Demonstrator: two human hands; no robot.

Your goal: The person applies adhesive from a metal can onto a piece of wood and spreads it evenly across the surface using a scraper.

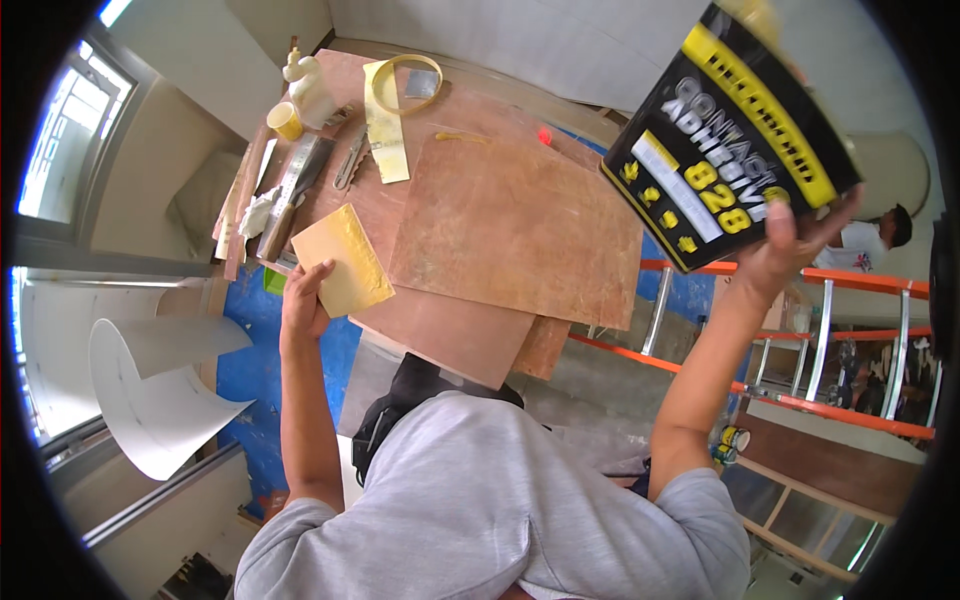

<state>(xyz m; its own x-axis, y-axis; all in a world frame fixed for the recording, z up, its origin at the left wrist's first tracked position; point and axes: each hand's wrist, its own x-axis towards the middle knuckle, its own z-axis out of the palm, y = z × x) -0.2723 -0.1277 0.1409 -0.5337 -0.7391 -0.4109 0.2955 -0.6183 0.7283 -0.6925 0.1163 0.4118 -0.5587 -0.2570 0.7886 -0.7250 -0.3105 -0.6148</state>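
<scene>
My left hand (pixel 304 308) grips a square, pale tan flat piece (pixel 343 262) by its left edge. Rough yellow residue coats the piece's right side. Raised at the upper right, my right hand (pixel 795 238) holds a big black and yellow rectangular tin (pixel 715 150) tilted over, its thumb on the printed face and its other fingers partly hidden behind. The tin's top end points up and away, cut off by the frame's edge. Between my hands, a large brown wooden sheet (pixel 510 225) lies on the worktable (pixel 340 85), with a yellowish smear near its far left corner.
A white squeeze bottle (pixel 310 90), yellow cup (pixel 284 121), utility knife (pixel 350 160) and tape roll (pixel 437 100) crowd the table's far left. An orange ladder (pixel 820 340) stands at right, with another person (pixel 870 245) beyond. A curled white sheet (pixel 150 400) rests at left.
</scene>
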